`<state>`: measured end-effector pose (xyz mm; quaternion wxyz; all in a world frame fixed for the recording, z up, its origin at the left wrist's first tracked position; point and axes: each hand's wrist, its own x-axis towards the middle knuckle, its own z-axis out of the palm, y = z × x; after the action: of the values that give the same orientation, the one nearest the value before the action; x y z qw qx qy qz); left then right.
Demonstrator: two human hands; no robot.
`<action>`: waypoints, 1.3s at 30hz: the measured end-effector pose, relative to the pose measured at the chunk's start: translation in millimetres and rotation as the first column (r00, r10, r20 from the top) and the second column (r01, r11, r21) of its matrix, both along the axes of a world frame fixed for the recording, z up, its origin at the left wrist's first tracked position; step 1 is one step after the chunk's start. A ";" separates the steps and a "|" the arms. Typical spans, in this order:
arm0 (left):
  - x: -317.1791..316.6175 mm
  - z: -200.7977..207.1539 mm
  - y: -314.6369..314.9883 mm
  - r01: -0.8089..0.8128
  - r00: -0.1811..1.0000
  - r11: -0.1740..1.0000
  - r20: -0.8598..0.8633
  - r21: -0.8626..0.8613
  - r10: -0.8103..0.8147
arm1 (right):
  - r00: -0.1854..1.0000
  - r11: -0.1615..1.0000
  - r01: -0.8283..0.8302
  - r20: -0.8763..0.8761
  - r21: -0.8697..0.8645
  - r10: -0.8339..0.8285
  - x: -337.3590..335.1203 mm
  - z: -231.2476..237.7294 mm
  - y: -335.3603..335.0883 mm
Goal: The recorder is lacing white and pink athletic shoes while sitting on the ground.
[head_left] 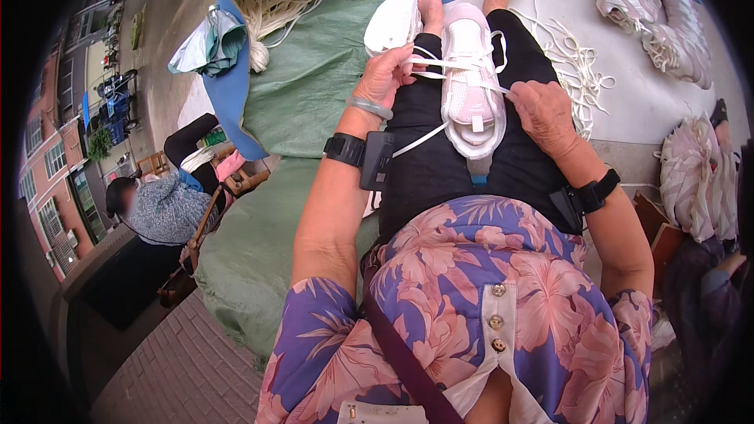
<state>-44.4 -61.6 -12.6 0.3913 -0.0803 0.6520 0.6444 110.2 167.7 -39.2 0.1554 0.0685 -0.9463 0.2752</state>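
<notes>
A white and pale pink sneaker [473,82] lies lengthwise on my lap between my thighs, its heel toward me. White shoelaces [428,69] cross over its tongue and stretch out to both sides. My left hand [385,74] pinches lace strands left of the shoe. On the other side, my right hand [544,112] grips a lace end pulled out from the eyelets. Another lace length [422,140] trails from the shoe toward my left wrist. Just beyond my left hand rests a second white shoe [393,22], partly seen.
Loose white laces [577,71] lie in a heap on the right. Bundled stacks of pale shoe pieces [699,177] sit at the far right. A hank of cream laces [275,16] rests on the blue mat at upper left. Another person [169,208] sits at left.
</notes>
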 end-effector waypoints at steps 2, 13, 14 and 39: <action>0.8 -2.6 -4.8 -0.004 0.999 0.993 0.050 0.119 -0.002 | 0.999 0.999 0.021 -0.026 -0.025 -0.022 -0.3 7.4 5.5; 28.2 -38.1 29.8 0.115 0.775 0.858 -0.496 -0.500 -0.392 | 0.952 0.975 0.123 -0.298 0.183 -0.064 39.5 53.0 69.4; 32.1 -38.1 31.7 0.117 0.775 0.860 -0.496 -0.497 -0.392 | 0.953 0.968 0.140 -0.293 0.208 -0.075 49.3 58.0 71.6; 68.1 -28.7 19.6 0.002 0.685 0.819 -0.596 -0.574 -0.420 | 0.752 0.817 0.337 0.655 -0.467 0.064 73.9 20.4 47.6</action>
<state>23.7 -41.9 -41.3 0.1514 0.1440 0.9063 0.3673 184.1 215.3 -18.8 -0.1456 -0.1516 -0.8197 0.5328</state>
